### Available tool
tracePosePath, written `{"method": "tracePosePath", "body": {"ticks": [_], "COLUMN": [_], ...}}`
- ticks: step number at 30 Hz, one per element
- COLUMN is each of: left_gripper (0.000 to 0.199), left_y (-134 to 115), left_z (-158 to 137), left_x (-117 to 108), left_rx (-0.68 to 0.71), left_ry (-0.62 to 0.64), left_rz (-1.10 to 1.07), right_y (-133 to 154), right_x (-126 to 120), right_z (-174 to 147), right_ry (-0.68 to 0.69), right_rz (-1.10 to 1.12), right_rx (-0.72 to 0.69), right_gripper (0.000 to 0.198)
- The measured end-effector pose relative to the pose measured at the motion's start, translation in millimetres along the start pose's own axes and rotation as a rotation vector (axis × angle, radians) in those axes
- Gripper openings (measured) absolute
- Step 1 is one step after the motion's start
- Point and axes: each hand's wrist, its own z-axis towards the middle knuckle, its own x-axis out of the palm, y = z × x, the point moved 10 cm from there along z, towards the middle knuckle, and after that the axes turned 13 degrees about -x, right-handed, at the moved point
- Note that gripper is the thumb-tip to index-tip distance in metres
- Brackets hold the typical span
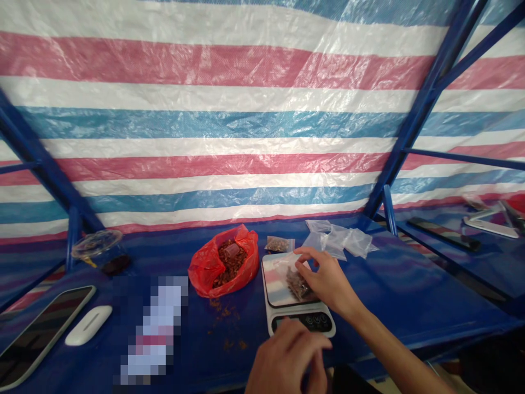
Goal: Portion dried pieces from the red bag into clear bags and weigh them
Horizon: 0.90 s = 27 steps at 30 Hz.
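The small clear bag with brown pieces inside lies on the weighing plate of the white scale, and the scale stands on the blue worktop. The right hand is the nearer one: it reaches in from the right side, and the bag lies just to the left of its palm, partly under the thumb. As far as it is visible, the long axis of the bag runs aslant, with the clear upper part toward the far left and the filled part toward the near right, so the fingers come across this axis and not along it. The thumb and the forefinger stand close together, with a narrow gap, at the clear part; I cannot tell whether the plastic is caught between them.

The left hand is farther from the bag, on the near side of the scale, in front of the display panel, and covers some of it. Its fingers are loosely curled, and I cannot tell whether they hold something. The red bag stands to the left of the scale.
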Motion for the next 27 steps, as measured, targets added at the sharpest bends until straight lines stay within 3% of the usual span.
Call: {"method": "tracePosePath", "body": {"ticks": [3, 6, 9, 12, 15, 18, 20, 24, 27], "left_gripper": [0.019, 0.036, 0.040, 0.035, 0.041, 0.042, 0.037, 0.021, 0.014], "left_y": [39, 57, 67, 76, 86, 101, 108, 112, 108], "left_z": [9, 7, 10, 15, 15, 5, -3, -12, -15], "left_x": [-51, -84, -93, -96, -115, -146, -160, -163, -158], "left_rx": [-0.352, -0.457, -0.486, -0.518, -0.562, -0.651, -0.702, -0.737, -0.729], "left_ry": [-0.299, -0.479, -0.487, -0.434, -0.476, -0.630, -0.688, -0.665, -0.618], "left_rz": [-0.040, -0.058, -0.155, -0.389, -0.536, -0.439, -0.335, -0.175, -0.091], "right_y": [16, 51, 87, 124, 146, 156, 160, 147, 135], "right_x": [4, 16, 35, 55, 65, 76, 110, 161, 174], "right_z": [3, 3, -2, 1, 24, 60, 74, 84, 83], "right_ry": [-0.049, -0.058, -0.003, 0.167, 0.261, 0.254, 0.452, 0.683, 0.754], "right_rz": [0.307, 0.565, 0.669, 0.668, 0.532, 0.223, -0.029, -0.478, -0.577], "right_rx": [0.044, 0.012, -0.011, -0.111, -0.245, -0.406, -0.523, -0.668, -0.687], "right_gripper": [0.036, 0.037, 0.030, 0.022, 0.021, 0.027, 0.031, 0.030, 0.025]}}
